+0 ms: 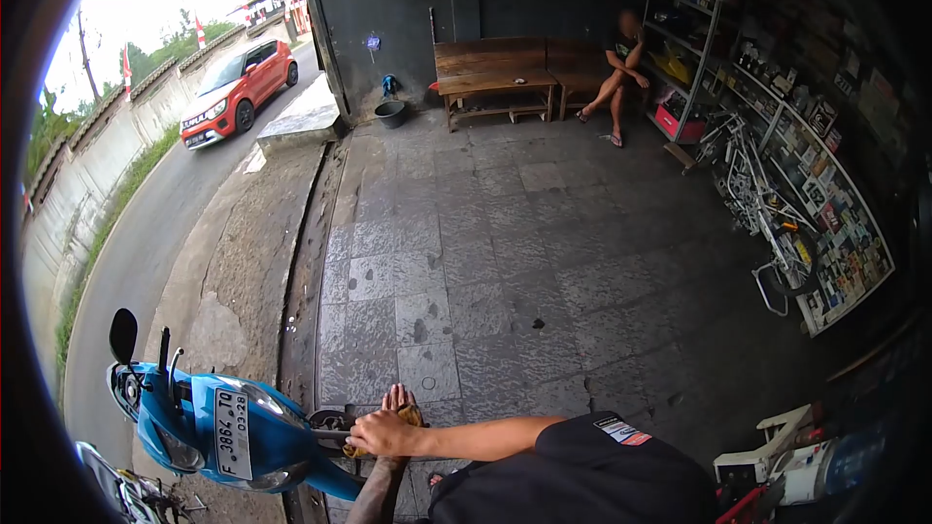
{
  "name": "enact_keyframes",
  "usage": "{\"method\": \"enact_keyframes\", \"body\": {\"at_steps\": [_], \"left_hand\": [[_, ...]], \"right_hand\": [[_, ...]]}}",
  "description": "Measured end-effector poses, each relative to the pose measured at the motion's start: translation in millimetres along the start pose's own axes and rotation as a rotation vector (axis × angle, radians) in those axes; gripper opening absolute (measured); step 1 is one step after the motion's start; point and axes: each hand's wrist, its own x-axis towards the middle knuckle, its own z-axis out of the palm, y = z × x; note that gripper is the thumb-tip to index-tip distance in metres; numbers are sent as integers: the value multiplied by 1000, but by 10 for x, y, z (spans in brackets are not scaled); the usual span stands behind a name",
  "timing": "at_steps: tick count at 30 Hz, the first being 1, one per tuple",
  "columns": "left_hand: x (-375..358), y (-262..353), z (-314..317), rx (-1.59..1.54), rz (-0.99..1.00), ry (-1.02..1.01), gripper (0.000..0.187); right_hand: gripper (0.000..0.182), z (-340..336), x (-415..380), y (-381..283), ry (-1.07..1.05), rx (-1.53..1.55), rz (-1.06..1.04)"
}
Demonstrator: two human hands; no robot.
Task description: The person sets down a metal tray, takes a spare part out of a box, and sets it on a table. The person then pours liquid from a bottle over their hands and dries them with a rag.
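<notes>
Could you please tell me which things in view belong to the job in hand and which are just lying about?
Probably part of the job:
blue scooter
yellowish item by the right hand, too unclear to identify

Probably just lying about:
black basin
wooden bench
red box

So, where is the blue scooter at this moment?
In the head view, the blue scooter is at the lower left, between the road and the right hand.
</notes>
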Motion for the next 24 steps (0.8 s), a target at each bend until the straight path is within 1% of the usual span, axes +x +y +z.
{"method": "enact_keyframes", "body": {"at_steps": [1, 2, 3, 4, 5, 6, 7, 8, 10, 11, 12, 13, 14, 16, 17, 18, 19, 20, 21, 22, 23, 24], "left_hand": [[-74, 35, -90, -147, 37, -13, 69], [-188, 99, -195, -298, 74, -31, 69], [-253, 152, -325, -448, 108, -41, 70], [-89, 58, -714, -706, 49, -457, 70], [115, 22, -1008, -720, 30, -652, 71], [238, 7, -1157, -731, 8, -845, 72], [139, 29, -1022, -731, 6, -844, 72], [90, 26, -948, -759, 15, -826, 71], [-55, -23, -858, -896, -31, -775, 68], [-143, -52, -793, -988, -88, -736, 67], [-243, -94, -755, -1116, -185, -686, 66], [-329, -131, -706, -1280, -332, -613, 65], [-390, -182, -637, -1490, -500, -511, 64], [-390, -265, -551, -1943, -817, -233, 62], [-332, -303, -509, -2121, -894, -90, 61], [-242, -347, -493, -2279, -934, 43, 60], [-139, -358, -533, -2412, -927, 143, 59], [-15, -356, -570, -2510, -896, 211, 59], [91, -288, -811, -2615, -871, 242, 58], [197, -222, -1058, -2720, -846, 270, 57], [271, -179, -1229, -2923, -762, 338, 56], [249, -167, -1288, -2781, -794, 484, 60]], "right_hand": [[37, 35, -52, -30, -12, -42, -16], [35, 253, 18, 255, -26, -12, 4], [34, 289, 30, 495, 2, -89, -42], [34, 260, 76, 686, 35, -172, -90], [33, 220, 106, 824, -30, -210, -43], [32, 142, 123, 858, -97, -249, 3], [32, 161, 78, 777, -34, -195, -7], [32, 188, 27, 678, -72, -136, 19], [32, 145, -73, 381, -166, 55, 57], [32, 171, -120, 273, -170, 95, 17], [31, 194, -168, 153, -173, 135, -25], [33, -73, -203, -115, -168, 74, 42], [33, -100, -154, -80, -165, 75, 45], [36, -50, -89, 81, -132, 569, 255], [39, 8, -64, 240, -30, 686, 304], [37, -31, -60, 294, 84, 769, 323], [36, -25, -39, 311, 189, 750, 365], [35, -8, -32, 315, 296, 729, 409], [33, 58, -10, 309, 377, 682, 406], [33, 59, -22, 298, 368, 685, 411], [30, 16, 18, 290, 409, 608, 411], [29, -41, 87, 298, 456, 529, 405]]}}
